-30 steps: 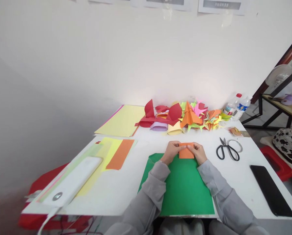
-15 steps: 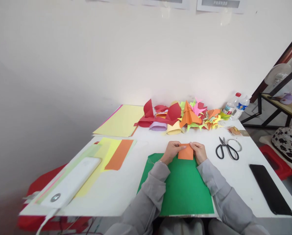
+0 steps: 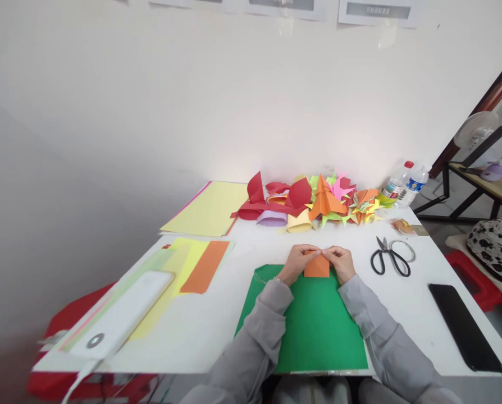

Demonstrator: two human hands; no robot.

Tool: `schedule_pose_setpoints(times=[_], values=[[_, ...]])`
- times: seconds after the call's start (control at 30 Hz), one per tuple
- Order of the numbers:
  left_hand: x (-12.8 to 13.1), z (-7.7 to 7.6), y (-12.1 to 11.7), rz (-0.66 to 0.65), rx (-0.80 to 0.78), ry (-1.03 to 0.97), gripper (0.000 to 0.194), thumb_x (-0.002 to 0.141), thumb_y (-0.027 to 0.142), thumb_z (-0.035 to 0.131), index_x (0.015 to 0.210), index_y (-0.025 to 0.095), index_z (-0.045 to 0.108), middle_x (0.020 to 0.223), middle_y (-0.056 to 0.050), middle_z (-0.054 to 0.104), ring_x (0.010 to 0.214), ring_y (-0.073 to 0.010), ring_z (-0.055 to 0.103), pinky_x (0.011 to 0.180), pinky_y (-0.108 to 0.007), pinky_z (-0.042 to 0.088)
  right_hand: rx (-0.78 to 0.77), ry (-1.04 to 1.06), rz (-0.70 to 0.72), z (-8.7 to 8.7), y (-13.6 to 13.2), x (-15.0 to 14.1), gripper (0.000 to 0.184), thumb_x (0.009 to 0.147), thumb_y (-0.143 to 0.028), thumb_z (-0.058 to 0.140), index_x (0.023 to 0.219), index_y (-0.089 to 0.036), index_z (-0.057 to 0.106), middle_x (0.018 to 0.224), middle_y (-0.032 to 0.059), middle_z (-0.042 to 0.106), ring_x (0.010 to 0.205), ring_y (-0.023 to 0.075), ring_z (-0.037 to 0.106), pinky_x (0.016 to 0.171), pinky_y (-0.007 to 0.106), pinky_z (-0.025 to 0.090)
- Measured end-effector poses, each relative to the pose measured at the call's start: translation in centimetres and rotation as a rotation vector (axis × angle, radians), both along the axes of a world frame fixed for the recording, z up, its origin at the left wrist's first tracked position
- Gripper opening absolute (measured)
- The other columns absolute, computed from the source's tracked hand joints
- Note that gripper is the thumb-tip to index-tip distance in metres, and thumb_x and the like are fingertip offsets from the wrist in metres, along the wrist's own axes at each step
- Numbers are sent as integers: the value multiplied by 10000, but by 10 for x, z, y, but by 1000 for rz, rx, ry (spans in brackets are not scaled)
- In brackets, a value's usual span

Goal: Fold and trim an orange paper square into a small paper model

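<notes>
A small square of folded orange paper [image 3: 317, 267] is held at its upper edge by both hands. My left hand [image 3: 298, 262] pinches the top left part, thumb on the near face. From the other side my right hand [image 3: 339, 262] grips the top right part, and the two thumbs nearly meet at the middle of the upper edge. Beneath the hands lies a green sheet [image 3: 318, 331] on the white table [image 3: 217, 331]. Fingers behind the paper are hidden.
Folded paper shapes [image 3: 324, 199] are heaped along the wall. Black-handled scissors [image 3: 389, 258] and a phone-like black slab [image 3: 465, 325] lie to the right. Two bottles [image 3: 411, 185] stand at the back right. At left are coloured sheets [image 3: 204, 266] and a white power bank [image 3: 127, 311].
Both thumbs have come together at the middle of the paper's upper edge. The paper has shifted slightly left, and diagonal crease lines now show on it.
</notes>
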State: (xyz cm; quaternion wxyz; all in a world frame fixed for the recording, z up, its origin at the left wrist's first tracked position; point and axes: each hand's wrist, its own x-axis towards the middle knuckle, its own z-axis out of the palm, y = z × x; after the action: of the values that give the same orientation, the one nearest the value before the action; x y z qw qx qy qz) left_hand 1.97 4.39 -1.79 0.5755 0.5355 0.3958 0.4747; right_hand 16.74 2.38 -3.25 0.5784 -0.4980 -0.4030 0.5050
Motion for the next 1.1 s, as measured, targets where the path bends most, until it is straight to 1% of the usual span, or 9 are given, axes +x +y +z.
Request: schedule_pose_setpoints(times=[0.13, 0.23, 0.43, 0.6, 0.77, 0.97, 1.1], values=[[2, 3, -2, 12, 56, -21, 191, 618, 336, 752, 669, 153, 736, 833, -93, 733, 837, -228, 644, 816, -348, 482, 20, -32, 27, 2, 0, -1, 263, 515, -394, 826, 562, -178, 684, 501, -21, 604, 464, 105, 473, 474, 243, 375], [3, 2, -2, 61, 65, -38, 164, 600, 317, 760, 634, 160, 726, 852, -97, 731, 864, -236, 646, 842, -362, 481, 23, -45, 22, 2, 0, -1, 267, 523, -407, 821, 576, -180, 691, 499, -19, 605, 461, 109, 472, 467, 246, 371], [3, -4, 1, 151, -12, -69, 152, 539, 272, 793, 573, 158, 699, 815, -93, 728, 810, -224, 648, 789, -355, 490, 16, -40, 6, 0, 1, -3, 282, 529, -435, 811, 574, -188, 684, 511, -14, 614, 464, 122, 494, 465, 258, 390], [3, -4, 2, 194, -64, -93, 181, 482, 261, 815, 537, 152, 681, 815, -92, 720, 785, -212, 638, 765, -343, 487, 3, -28, 0, 1, 0, -4, 288, 526, -435, 813, 578, -184, 683, 499, -19, 601, 451, 114, 480, 455, 254, 388], [2, -2, 1, 201, -109, -120, 200, 461, 255, 827, 510, 145, 666, 813, -89, 713, 782, -201, 633, 756, -329, 493, -16, -1, -6, 2, 0, -4, 293, 507, -426, 824, 572, -177, 683, 504, -17, 600, 457, 112, 478, 445, 246, 381], [-2, -3, 4, 167, -170, -141, 247, 493, 314, 817, 517, 123, 662, 914, -135, 710, 707, -195, 632, 599, -306, 500, -52, 55, -40, -2, 3, -1, 315, 522, -452, 810, 577, -176, 667, 499, -19, 594, 445, 112, 475, 424, 243, 369], [-3, -3, 5, 182, -169, -140, 252, 475, 302, 826, 492, 124, 648, 889, -134, 710, 708, -196, 631, 603, -307, 502, -64, 81, -44, -2, 4, 0, 313, 516, -440, 817, 580, -175, 664, 505, -18, 597, 449, 114, 480, 428, 245, 373]])
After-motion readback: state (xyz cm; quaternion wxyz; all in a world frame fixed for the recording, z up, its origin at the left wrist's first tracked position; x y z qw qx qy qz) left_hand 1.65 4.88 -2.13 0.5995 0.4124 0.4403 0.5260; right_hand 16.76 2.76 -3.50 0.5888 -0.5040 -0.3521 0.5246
